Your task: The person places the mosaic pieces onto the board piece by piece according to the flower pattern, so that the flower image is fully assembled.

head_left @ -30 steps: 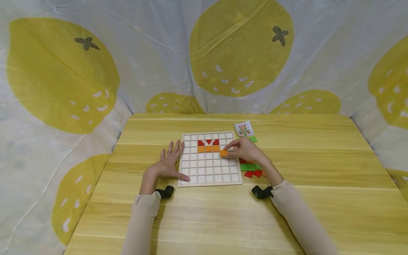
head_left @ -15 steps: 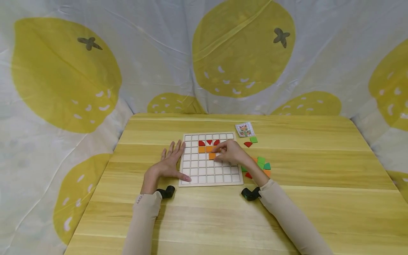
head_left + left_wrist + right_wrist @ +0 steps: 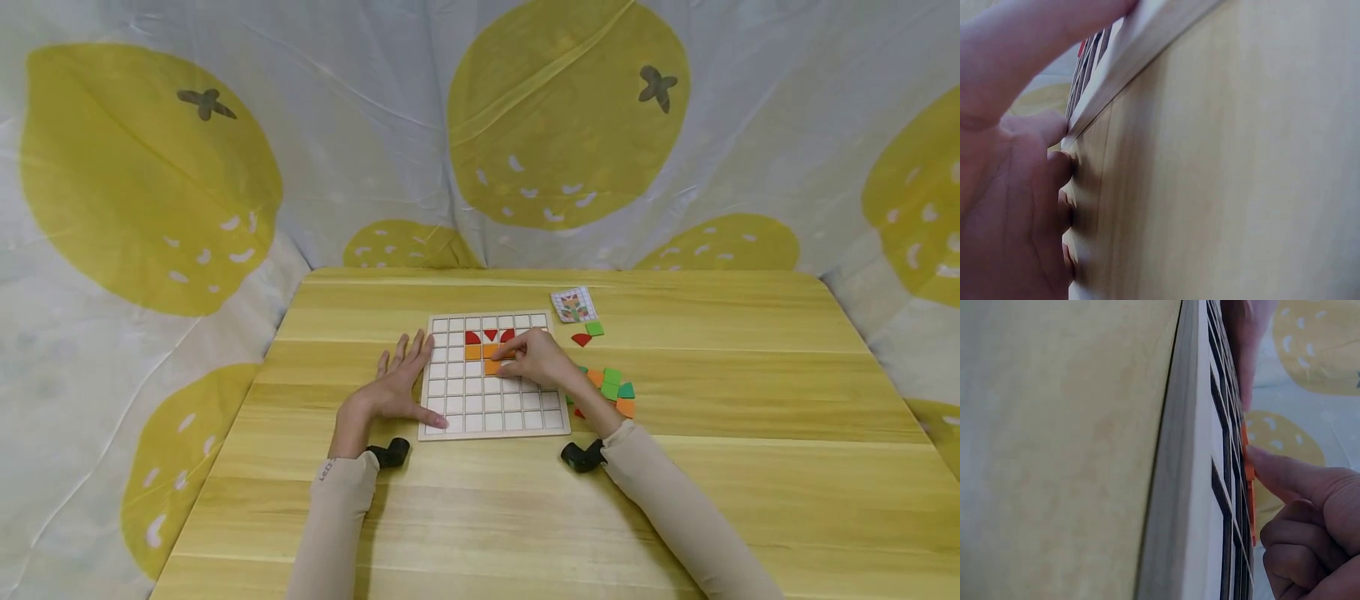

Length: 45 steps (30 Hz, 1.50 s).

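A square wooden grid board point(image 3: 457, 406) lies on the table, with red pieces point(image 3: 472, 337) in one row and orange square tiles point(image 3: 473, 352) in the row just below. Between thumb and index finger my right hand point(image 3: 536, 358) pinches another orange tile point(image 3: 492, 367), under the middle orange one. In the right wrist view this orange tile point(image 3: 1249, 469) is seen edge-on at the board's surface. My left hand point(image 3: 393, 390) lies spread along the board's left side, its thumb on the lower left corner. Fingertips touch the board's edge point(image 3: 1107, 84) in the left wrist view.
Loose green, orange and red pieces point(image 3: 611, 385) lie right of the board, partly behind the right forearm. Farther back are a green square point(image 3: 594, 328), a red quarter-circle point(image 3: 581, 340) and a printed pattern card point(image 3: 573, 305). A lemon-print cloth point(image 3: 390, 133) hangs behind the table.
My right hand has moved left over the board, bringing the orange tile from the right columns to the middle column below the orange row. The left hand has stayed in place.
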Each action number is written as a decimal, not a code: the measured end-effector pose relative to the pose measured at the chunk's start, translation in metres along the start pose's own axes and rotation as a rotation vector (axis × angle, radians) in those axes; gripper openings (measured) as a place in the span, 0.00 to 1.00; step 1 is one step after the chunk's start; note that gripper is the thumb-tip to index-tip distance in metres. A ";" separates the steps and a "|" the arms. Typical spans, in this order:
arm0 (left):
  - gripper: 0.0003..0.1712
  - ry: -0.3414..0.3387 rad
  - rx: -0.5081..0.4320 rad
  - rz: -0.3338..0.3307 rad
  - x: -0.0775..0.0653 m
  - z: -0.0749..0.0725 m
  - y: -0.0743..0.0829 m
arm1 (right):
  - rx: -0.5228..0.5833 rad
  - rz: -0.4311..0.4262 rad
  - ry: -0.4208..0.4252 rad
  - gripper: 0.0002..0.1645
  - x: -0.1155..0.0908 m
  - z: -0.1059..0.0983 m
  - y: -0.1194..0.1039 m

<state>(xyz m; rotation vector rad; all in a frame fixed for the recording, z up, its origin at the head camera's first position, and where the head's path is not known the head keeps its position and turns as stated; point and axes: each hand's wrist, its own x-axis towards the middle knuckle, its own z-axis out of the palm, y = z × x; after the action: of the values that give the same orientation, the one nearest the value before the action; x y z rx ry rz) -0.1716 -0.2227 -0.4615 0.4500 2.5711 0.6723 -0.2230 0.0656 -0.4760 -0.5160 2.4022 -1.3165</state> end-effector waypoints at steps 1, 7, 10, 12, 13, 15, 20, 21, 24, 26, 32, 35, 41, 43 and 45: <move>0.84 0.001 -0.002 0.000 0.000 0.000 0.000 | -0.004 -0.001 0.002 0.11 0.000 0.001 0.000; 0.84 0.001 -0.005 0.001 0.001 0.000 0.000 | -0.002 -0.001 0.017 0.11 -0.001 0.002 -0.002; 0.84 0.002 -0.007 0.000 0.001 0.000 0.000 | -0.001 -0.002 0.019 0.11 -0.001 0.003 -0.003; 0.84 0.001 -0.008 -0.006 0.000 0.000 0.000 | -0.004 -0.007 0.014 0.11 -0.001 0.003 -0.003; 0.84 0.000 -0.010 -0.009 0.000 0.000 -0.001 | -0.004 -0.013 0.010 0.11 -0.001 0.003 -0.003; 0.84 0.000 -0.010 -0.011 -0.001 0.000 -0.001 | 0.000 -0.019 0.008 0.11 -0.002 0.000 -0.002; 0.84 0.008 -0.016 -0.003 -0.002 0.001 -0.002 | 0.047 -0.012 0.033 0.11 -0.010 -0.017 0.003; 0.84 0.010 -0.017 -0.001 -0.001 0.001 -0.002 | 0.052 -0.008 0.042 0.12 -0.012 -0.022 0.004; 0.84 0.010 -0.020 0.002 -0.002 0.001 -0.003 | 0.058 0.002 0.068 0.14 -0.021 -0.040 0.011; 0.84 0.007 -0.020 0.003 -0.002 0.001 -0.003 | 0.054 0.010 0.092 0.14 -0.027 -0.051 0.016; 0.84 0.000 -0.008 0.000 -0.002 0.002 -0.004 | 0.081 0.098 0.147 0.16 -0.042 -0.082 0.036; 0.84 0.002 -0.001 0.003 -0.001 0.002 -0.005 | 0.075 0.129 0.166 0.17 -0.047 -0.093 0.047; 0.84 0.004 -0.003 0.004 0.001 0.003 -0.004 | 0.046 0.144 0.160 0.18 -0.055 -0.108 0.062; 0.84 0.006 -0.002 0.002 0.002 0.002 -0.004 | 0.043 0.147 0.144 0.18 -0.057 -0.110 0.065; 0.84 0.008 0.000 0.000 0.002 0.002 -0.003 | 0.045 0.153 0.120 0.18 -0.059 -0.111 0.067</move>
<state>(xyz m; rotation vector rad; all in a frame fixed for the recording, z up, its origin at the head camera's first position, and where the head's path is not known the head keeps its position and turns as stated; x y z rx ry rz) -0.1729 -0.2234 -0.4655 0.4479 2.5783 0.6753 -0.2340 0.2077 -0.4694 -0.2417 2.4466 -1.3658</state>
